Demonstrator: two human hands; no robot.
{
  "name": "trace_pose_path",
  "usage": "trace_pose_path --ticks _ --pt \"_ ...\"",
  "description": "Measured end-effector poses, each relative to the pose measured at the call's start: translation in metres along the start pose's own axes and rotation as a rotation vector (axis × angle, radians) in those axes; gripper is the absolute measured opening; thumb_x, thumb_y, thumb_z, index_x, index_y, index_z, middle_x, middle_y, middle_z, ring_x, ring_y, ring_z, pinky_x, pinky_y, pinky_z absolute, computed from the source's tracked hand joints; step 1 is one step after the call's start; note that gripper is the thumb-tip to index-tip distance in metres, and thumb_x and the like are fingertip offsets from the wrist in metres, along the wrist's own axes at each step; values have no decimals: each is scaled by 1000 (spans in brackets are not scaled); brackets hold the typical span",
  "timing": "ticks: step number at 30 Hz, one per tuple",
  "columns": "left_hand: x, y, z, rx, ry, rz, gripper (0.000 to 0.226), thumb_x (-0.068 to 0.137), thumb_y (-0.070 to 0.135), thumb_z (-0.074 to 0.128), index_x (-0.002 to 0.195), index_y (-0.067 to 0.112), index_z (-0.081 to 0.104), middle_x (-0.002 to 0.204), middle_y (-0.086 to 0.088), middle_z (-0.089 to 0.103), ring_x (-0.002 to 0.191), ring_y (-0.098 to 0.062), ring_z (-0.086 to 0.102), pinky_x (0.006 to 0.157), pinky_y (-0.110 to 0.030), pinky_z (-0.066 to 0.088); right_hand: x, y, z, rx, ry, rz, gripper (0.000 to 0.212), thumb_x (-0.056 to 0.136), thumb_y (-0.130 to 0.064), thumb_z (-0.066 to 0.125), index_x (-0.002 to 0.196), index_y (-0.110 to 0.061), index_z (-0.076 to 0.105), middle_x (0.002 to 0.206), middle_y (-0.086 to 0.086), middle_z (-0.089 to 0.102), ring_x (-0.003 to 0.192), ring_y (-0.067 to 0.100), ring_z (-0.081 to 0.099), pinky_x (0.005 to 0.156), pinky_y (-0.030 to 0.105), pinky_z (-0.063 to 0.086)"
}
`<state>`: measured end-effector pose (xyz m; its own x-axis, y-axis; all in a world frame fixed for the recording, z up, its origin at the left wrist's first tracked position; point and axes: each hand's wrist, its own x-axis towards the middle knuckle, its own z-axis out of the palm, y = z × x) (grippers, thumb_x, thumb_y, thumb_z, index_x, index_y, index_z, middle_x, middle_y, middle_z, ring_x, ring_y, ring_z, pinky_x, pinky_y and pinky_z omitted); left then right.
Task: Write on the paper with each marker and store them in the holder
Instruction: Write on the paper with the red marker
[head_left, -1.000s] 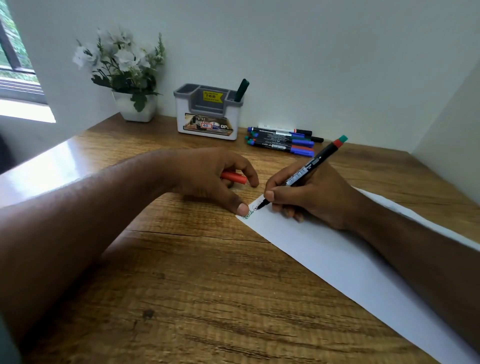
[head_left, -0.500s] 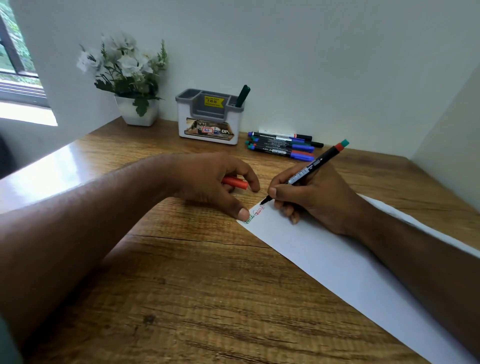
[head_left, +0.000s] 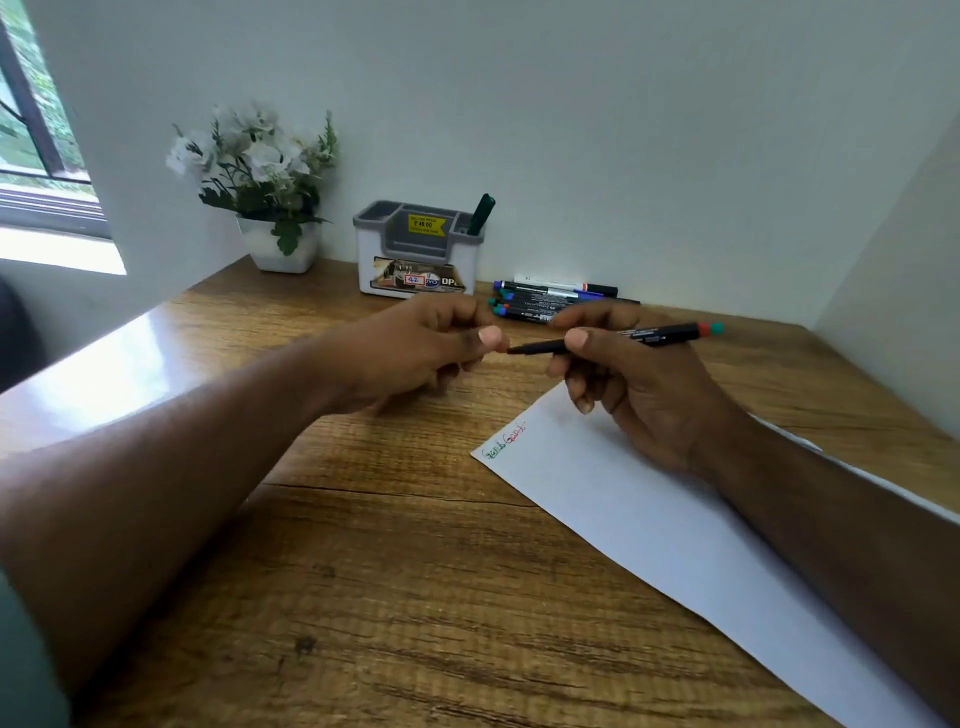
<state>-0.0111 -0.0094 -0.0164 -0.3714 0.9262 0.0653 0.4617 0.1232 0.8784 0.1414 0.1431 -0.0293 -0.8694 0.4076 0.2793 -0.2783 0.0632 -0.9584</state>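
My right hand (head_left: 634, 395) grips a black marker (head_left: 660, 335) with a red and teal end, held level above the desk. Its tip points left at my left hand (head_left: 421, 348). That hand's fingers are curled with the thumb at the marker's tip; the red cap it held a moment ago is hidden inside them. Below lies the white paper (head_left: 649, 519), with small green and red writing (head_left: 504, 441) at its near-left corner. The grey and white holder (head_left: 415, 260) stands at the back wall with one green marker (head_left: 480, 213) upright in it.
Several more markers (head_left: 550, 299) lie in a pile just right of the holder by the wall. A white pot of white flowers (head_left: 280, 244) stands left of the holder. A side wall closes the desk on the right, and a window is at far left.
My right hand has lifted the marker off the paper and turned it level. My left hand has left the paper's corner and risen to meet the marker's tip.
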Motion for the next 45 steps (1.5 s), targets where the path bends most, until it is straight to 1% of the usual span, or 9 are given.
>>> trace_pose_path --ticks 4,17,20,24,32,36,39,43,45 --pt "1 -2 6 -209 -6 40 20 94 18 53 108 12 66 69 1 52 60 -11 48 54 -23 41 1 -4 0 14 45 -48 18 84 7 59 78 -10 55 61 14 65 42 17 52 40 23 41" --pt "3 -4 9 -375 -12 73 34 79 21 61 109 10 68 69 -3 54 61 -13 50 57 -27 43 2 -4 -4 70 96 -66 8 69 -4 70 69 -12 67 67 20 69 44 17 55 40 22 43" --pt "4 -1 17 -354 -29 96 35 83 22 60 114 9 65 71 -4 53 62 -14 51 58 -27 45 0 -1 1 45 66 -45 15 65 -6 74 78 -7 69 70 20 68 49 19 58 43 24 46" --pt "6 6 34 -444 -4 82 16 97 15 48 109 16 58 69 -5 50 54 -13 48 50 -26 39 1 3 5 -43 76 -55 34 63 -11 77 90 7 66 62 14 64 47 17 52 43 24 42" --pt "13 7 48 -558 77 35 12 100 9 42 101 18 49 66 -5 44 49 -10 36 49 -26 29 5 10 1 -22 62 -81 10 72 -3 75 80 -5 69 62 15 64 48 21 54 46 27 45" --pt "15 10 41 -585 73 43 16 99 4 43 107 17 44 79 -11 53 48 -15 43 48 -28 30 9 12 -2 -47 71 22 26 70 -10 76 94 -3 66 65 9 67 48 16 57 44 25 47" --pt "16 7 27 -521 192 71 20 97 2 46 110 17 42 87 -11 61 53 -18 52 47 -28 37 12 16 -3 -21 121 84 39 68 -3 77 101 -7 57 64 8 64 47 15 57 44 25 49" --pt "9 -6 11 -345 412 124 13 96 10 52 104 19 47 95 -10 69 54 -20 57 46 -27 43 13 15 -6 -255 165 -17 30 74 2 77 97 -10 63 64 4 61 55 14 60 52 28 52" --pt "7 -7 7 -275 464 157 14 93 13 59 103 18 51 97 -10 70 55 -21 58 45 -25 44 20 7 -2 -645 169 -174 41 79 -3 75 114 -18 63 75 2 62 62 8 57 63 25 50"
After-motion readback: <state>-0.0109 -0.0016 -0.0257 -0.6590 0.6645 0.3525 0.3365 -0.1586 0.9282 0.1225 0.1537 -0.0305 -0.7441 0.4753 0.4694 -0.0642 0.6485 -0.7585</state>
